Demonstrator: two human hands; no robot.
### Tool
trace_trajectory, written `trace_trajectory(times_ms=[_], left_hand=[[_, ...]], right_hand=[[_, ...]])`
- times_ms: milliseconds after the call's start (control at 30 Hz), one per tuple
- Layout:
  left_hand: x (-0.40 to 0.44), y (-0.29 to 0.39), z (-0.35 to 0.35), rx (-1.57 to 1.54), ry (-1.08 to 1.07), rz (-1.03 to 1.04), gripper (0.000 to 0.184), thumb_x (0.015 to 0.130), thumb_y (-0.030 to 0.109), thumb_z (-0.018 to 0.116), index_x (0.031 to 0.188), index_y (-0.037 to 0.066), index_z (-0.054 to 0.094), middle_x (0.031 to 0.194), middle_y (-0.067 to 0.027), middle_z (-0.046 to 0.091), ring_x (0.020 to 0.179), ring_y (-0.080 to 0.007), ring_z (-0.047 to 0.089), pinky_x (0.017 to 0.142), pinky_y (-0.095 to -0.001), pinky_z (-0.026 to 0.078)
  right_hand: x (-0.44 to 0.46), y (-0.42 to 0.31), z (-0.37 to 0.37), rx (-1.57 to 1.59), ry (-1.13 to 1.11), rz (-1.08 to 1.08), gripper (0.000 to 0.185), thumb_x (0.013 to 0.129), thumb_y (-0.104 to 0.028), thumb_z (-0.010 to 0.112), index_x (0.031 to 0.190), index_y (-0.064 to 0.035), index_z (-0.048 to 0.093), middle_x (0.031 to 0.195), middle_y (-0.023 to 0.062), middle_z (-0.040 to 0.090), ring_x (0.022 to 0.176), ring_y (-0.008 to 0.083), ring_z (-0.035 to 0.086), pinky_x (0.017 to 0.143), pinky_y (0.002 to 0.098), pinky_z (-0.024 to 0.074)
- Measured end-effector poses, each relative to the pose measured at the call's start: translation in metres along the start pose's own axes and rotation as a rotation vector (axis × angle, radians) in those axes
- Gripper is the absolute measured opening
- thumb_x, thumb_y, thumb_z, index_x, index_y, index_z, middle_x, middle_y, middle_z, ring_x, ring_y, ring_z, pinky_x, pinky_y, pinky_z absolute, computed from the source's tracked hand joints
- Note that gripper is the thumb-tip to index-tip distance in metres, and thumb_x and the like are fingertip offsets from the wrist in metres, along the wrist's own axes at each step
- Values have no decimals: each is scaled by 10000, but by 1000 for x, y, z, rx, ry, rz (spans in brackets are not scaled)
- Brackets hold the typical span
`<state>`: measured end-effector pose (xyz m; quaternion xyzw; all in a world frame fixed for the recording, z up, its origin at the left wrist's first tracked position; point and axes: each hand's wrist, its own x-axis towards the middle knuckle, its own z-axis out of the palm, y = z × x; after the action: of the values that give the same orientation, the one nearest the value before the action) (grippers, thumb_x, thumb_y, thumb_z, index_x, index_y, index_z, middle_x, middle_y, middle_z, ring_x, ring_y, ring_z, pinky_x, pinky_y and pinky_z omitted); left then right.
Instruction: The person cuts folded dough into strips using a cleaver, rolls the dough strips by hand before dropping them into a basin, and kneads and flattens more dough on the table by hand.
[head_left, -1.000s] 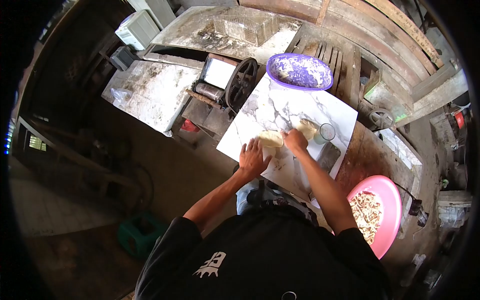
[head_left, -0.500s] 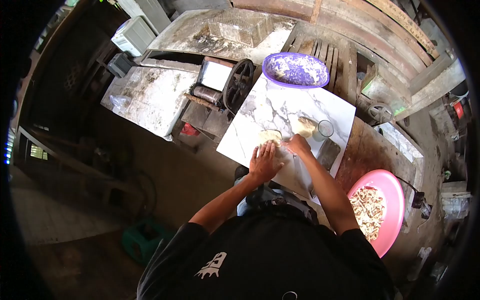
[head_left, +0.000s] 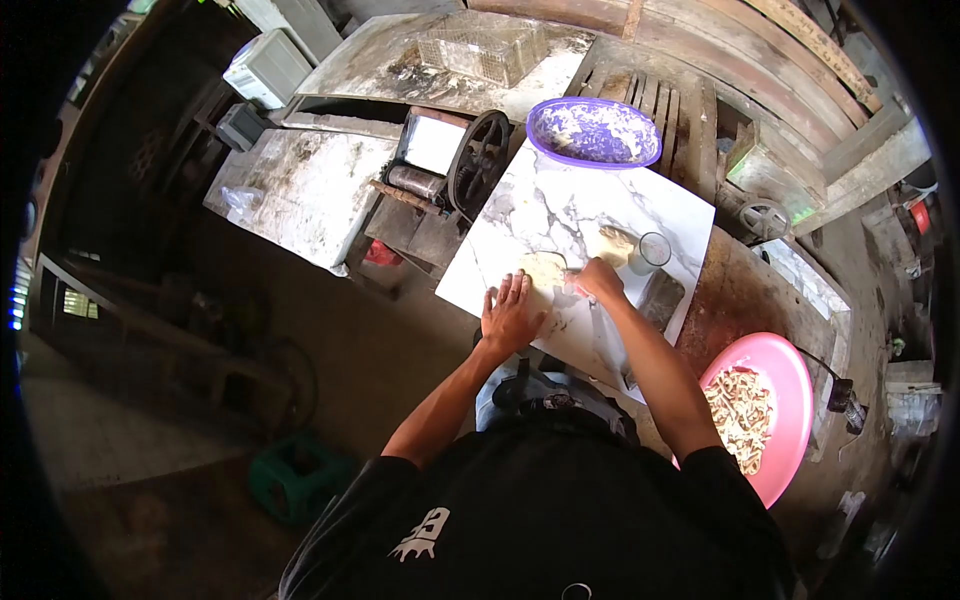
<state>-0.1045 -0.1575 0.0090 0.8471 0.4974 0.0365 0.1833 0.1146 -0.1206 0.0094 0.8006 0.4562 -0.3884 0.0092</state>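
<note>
A flat pale piece of dough [head_left: 543,267] lies on the white marble-patterned board [head_left: 480,262] before me. My left hand [head_left: 509,315] rests flat near the board's front edge, fingers stretched, its fingertips close to the dough's left side. Just right of the dough, my right hand [head_left: 599,280] is closed with the fingers pointing left; whatever it grips is too small to make out. A second dough piece [head_left: 613,244] sits beyond the right hand, beside a clear drinking glass [head_left: 653,252]. Near my right forearm lies a dark grey rectangular block [head_left: 661,300].
A purple basin [head_left: 594,160] with pale residue stands at the board's far edge. To the left is a hand-cranked roller machine [head_left: 418,180] with a black wheel [head_left: 480,165]. A pink basin [head_left: 792,400] of cut pale strips is at right, a green stool [head_left: 290,480] at lower left.
My left hand has slid left, off the dough's near edge, uncovering more of it. My right hand stays closed at the dough's right side. The view has shifted slightly.
</note>
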Motion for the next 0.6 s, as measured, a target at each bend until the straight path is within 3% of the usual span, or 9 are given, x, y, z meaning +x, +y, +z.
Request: trace_trajectory(times_ms=[33,167,233,267,333,400,500,567,600], left_hand=[[-3,1,-3,-14,-24,-17,757,888,451,578,1475,63,300,1556,-129,263,1454,-302,205,1158,-533,168],[1,4,-11,23,-53,-36,742,901,445,557,1475,54,297,1553,-130,274,1449,-300,226,1161,-517,176],[18,6,-21,40,-235,-121,735,918,440,526,1485,43,278,1560,-131,266,1447,-296,233,1164,-505,180],[23,5,-20,44,-236,-116,735,918,440,526,1485,43,278,1560,-131,266,1447,-296,233,1164,-505,180],[32,-1,-7,76,-61,39,736,932,433,500,1500,41,245,1567,-133,251,1448,-295,233,1171,-493,167],[36,-3,-2,90,-55,101,747,928,430,508,1505,44,231,1567,-132,253,1450,-300,226,1176,-495,145],[30,0,-7,113,-75,59,759,931,482,471,1509,57,225,1574,-102,242,1462,-285,193,1181,-493,125],[35,-4,-6,118,-116,64,764,932,483,470,1511,55,218,1576,-103,236,1463,-285,190,1182,-491,123],[39,-6,-8,121,-151,61,768,933,484,469,1513,52,212,1578,-104,230,1464,-285,188,1183,-490,120]], right_hand=[[0,1,4,-17,106,7,566,798,-575,672,569,-58,644,623,82,654,699,263,685,654,409,528],[0,-1,-3,-9,72,-43,554,783,-582,688,665,-40,677,665,98,675,745,267,693,685,406,530],[7,-4,-7,350,-42,49,562,766,-581,707,809,-21,704,768,131,707,828,294,699,728,412,536],[10,-6,-4,355,-39,50,562,766,-581,707,809,-21,704,768,131,707,828,294,699,728,412,536],[-1,-26,0,86,155,-19,578,759,-576,717,893,-14,711,889,169,715,896,314,696,755,418,543],[-9,-37,9,-74,201,-48,610,733,-552,754,1032,-22,704,1035,179,703,972,327,684,791,444,547],[1,-39,8,43,181,67,626,721,-542,769,1068,-27,691,1067,164,700,990,321,680,785,444,554],[7,-42,13,105,239,97,548,732,-543,763,861,-12,723,840,147,719,782,275,702,678,412,544],[10,-40,14,114,241,103,548,732,-543,763,861,-12,723,840,147,719,782,275,702,678,412,544]])
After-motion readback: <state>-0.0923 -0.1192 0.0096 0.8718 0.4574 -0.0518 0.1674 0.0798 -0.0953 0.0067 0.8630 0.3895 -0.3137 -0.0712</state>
